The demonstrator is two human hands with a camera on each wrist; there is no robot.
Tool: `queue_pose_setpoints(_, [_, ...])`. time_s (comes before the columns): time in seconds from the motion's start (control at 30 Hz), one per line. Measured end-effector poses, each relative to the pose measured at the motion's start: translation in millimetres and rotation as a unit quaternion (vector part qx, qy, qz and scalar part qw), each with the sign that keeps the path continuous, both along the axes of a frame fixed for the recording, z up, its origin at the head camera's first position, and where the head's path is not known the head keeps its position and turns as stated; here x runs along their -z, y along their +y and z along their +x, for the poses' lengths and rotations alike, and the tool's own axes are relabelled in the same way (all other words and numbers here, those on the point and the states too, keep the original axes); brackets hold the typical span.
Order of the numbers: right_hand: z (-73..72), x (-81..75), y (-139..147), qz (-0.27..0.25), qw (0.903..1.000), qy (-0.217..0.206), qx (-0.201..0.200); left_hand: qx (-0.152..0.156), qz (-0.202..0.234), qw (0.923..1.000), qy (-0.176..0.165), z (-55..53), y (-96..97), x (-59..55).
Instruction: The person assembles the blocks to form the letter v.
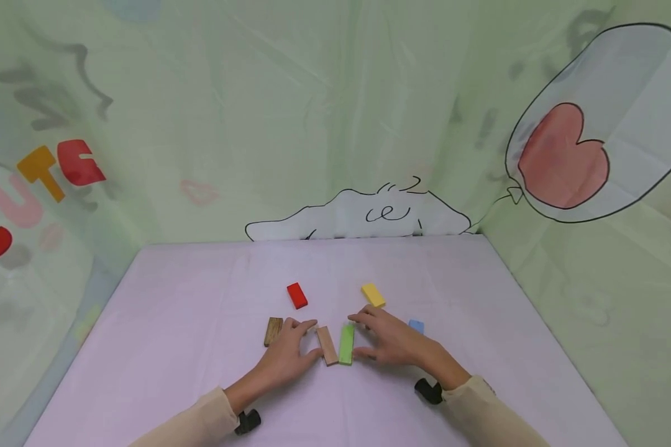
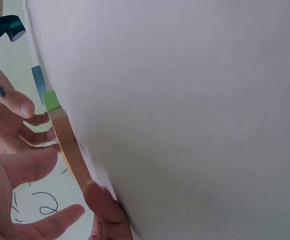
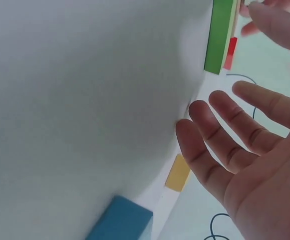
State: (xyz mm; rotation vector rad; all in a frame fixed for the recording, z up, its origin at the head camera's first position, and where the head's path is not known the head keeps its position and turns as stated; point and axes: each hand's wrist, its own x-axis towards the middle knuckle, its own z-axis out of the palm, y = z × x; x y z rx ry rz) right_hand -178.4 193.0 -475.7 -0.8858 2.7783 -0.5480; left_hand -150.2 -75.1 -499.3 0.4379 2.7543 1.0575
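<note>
Two slim blocks lie side by side between my hands in the head view, a pinkish-brown wooden block (image 1: 327, 346) and a light green block (image 1: 346, 344). Their near ends almost meet and their far ends spread apart. My left hand (image 1: 287, 354) is at the left side of the brown block, thumb and fingers parted, fingertips close to it. On the other side, my right hand (image 1: 391, 338) is beside the green block (image 3: 221, 37), its fingers spread in the right wrist view with nothing between them. A dark streaked wooden block (image 1: 273, 331) is partly behind the left hand.
Farther back lie a red block (image 1: 297, 295) and a yellow block (image 1: 373, 295). A blue block (image 1: 416, 325), partly hidden, sits behind the right wrist. The pale table (image 1: 201, 285) meets printed cloth walls (image 1: 229, 124) at its back and sides.
</note>
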Motion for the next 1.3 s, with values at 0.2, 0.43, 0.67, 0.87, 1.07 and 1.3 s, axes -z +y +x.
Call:
queue_pose_setpoints(0.2, [-6.8,-4.2,2,-0.010,0.9995,-0.009,0.028,-0.007,0.004,0.9999,0.009,3.0,0.0,2.4])
queue_pose_setpoints(0.43, [-16.7,-9.9,11,-0.040,0.9971,-0.005,0.064,-0.014,-0.008,0.9996,0.025,4.6,4.2,3.1])
queue_pose_setpoints(0.67, [-30.5,-9.6,15,-0.043,0.9971,0.013,0.061,-0.018,-0.019,0.9984,0.049,9.7,4.0,4.6])
queue_pose_setpoints(0.87, [-44.0,-5.9,23,-0.052,0.9952,0.021,0.081,-0.008,-0.025,0.9970,0.073,13.0,3.9,3.7])
queue_pose_setpoints(1.07, [-55.3,-1.0,29,-0.049,0.9948,0.011,0.089,-0.004,-0.012,0.9974,0.070,13.0,5.6,4.3])
queue_pose_setpoints(1.3, [-64.6,2.0,32,-0.017,0.9960,-0.008,0.087,-0.012,-0.011,0.9986,0.050,12.6,7.9,7.9])
